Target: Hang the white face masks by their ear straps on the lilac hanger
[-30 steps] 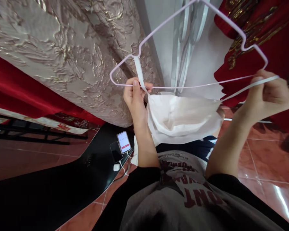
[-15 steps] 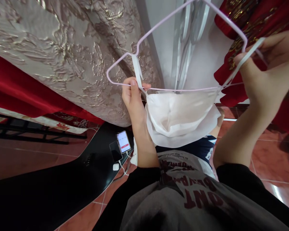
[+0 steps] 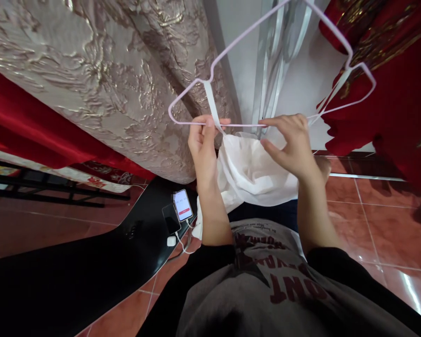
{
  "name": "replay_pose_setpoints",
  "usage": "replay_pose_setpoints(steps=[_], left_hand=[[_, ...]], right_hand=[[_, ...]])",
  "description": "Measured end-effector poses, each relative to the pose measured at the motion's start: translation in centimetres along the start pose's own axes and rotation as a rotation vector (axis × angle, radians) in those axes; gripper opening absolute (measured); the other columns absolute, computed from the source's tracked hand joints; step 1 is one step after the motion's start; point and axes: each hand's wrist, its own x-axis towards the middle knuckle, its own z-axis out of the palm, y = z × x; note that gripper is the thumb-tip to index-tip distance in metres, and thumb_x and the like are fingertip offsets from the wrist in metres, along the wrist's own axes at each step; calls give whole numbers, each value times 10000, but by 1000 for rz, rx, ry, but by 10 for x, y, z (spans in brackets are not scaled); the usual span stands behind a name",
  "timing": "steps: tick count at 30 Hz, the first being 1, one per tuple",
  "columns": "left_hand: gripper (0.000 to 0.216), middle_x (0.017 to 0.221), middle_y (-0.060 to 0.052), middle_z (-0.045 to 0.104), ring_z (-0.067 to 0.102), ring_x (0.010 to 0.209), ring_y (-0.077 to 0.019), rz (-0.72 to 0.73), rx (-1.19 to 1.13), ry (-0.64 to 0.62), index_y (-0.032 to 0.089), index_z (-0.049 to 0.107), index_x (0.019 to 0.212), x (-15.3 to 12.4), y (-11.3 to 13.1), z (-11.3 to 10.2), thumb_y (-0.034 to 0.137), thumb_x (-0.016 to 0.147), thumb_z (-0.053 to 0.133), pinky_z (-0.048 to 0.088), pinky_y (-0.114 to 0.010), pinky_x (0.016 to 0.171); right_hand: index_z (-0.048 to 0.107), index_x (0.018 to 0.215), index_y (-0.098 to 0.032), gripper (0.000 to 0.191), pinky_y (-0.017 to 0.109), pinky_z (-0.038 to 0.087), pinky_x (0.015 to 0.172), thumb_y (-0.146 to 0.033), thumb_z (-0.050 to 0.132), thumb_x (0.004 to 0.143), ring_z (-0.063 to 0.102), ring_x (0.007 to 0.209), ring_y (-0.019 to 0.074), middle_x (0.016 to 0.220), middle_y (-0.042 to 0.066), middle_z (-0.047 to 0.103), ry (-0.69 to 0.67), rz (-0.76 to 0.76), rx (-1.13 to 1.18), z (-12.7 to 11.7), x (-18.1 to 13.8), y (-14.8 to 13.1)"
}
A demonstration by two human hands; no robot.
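Observation:
A pale pink clothes hanger [image 3: 245, 35] spans the upper middle of the head view. From it, by thin white straps, hangs a white strappy garment [image 3: 254, 180]. One strap [image 3: 211, 100] loops over the hanger's left notch; the other strap [image 3: 338, 89] sits in the right notch. My left hand [image 3: 202, 140] is closed around the lower bar, beside the left strap. Over the garment's top edge, my right hand [image 3: 289, 147] is open, thumb and fingers apart. Its fingertips reach the bar's middle; whether they press on it I cannot tell.
Left of me, a glossy black surface [image 3: 101, 271] bears a lit phone [image 3: 183, 206], a dark phone [image 3: 171, 219] and a white charger [image 3: 171, 241]. A beige textured cloth [image 3: 126, 79] hangs behind, red cloth [image 3: 403, 121] at right. Reddish tiles [image 3: 382, 224] cover the floor.
My right hand has let go of the right strap, now in the hanger's notch, and moved left to the garment's top. The hanger has shifted slightly right in view.

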Motion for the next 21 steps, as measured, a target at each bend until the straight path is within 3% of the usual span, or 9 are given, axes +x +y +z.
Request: replay_pose_setpoints(steps=[3, 7, 12, 15, 18, 21], left_hand=[[318, 959, -65, 794, 713, 892, -205, -99, 130, -127, 237, 738, 909, -4, 11, -15, 539, 999, 696, 569, -328, 816], [334, 917, -74, 792, 591, 663, -161, -178, 226, -250, 233, 804, 940, -10, 39, -21, 549, 986, 710, 496, -301, 616], [304, 1008, -82, 779, 324, 500, -90, -85, -40, -267, 226, 823, 1040, -2, 69, 0, 512, 987, 732, 252, -296, 450], [348, 1058, -85, 770, 306, 496, -85, -128, -227, -186, 195, 826, 973, 15, 83, 3, 389, 1097, 565, 237, -294, 424], [473, 1231, -45, 766, 421, 525, -88, -154, -286, -34, 227, 813, 976, 27, 87, -10, 328, 1152, 386, 287, -281, 414], [298, 1298, -23, 757, 520, 588, -74, -59, -233, 204, 251, 799, 998, 25, 73, -25, 306, 1104, 526, 323, -237, 432]], right_hand=[[711, 1232, -315, 266, 574, 404, 1165, -359, 595, 997, 668, 1101, 244, 1163, 18, 762, 73, 32, -33, 14, -9, 2], [737, 1172, -337, 236, 591, 322, 1250, -359, 560, 1017, 665, 1122, 226, 1127, -3, 760, 156, 52, 1, 17, -12, 2], [754, 1134, -366, 216, 612, 359, 1247, -369, 582, 1002, 689, 1085, 225, 1098, -12, 773, 138, 54, 43, 9, -6, 2], [762, 1112, -369, 206, 631, 336, 1268, -379, 589, 1001, 701, 1088, 230, 1092, -17, 780, 137, 57, 65, 3, -5, 4], [761, 1124, -374, 203, 644, 310, 1285, -381, 604, 995, 701, 1121, 237, 1112, -23, 788, 126, 61, 82, 2, -8, 5], [757, 1156, -381, 221, 635, 294, 1298, -373, 610, 991, 696, 1156, 237, 1148, -26, 790, 118, 64, 95, 6, -9, 6]])
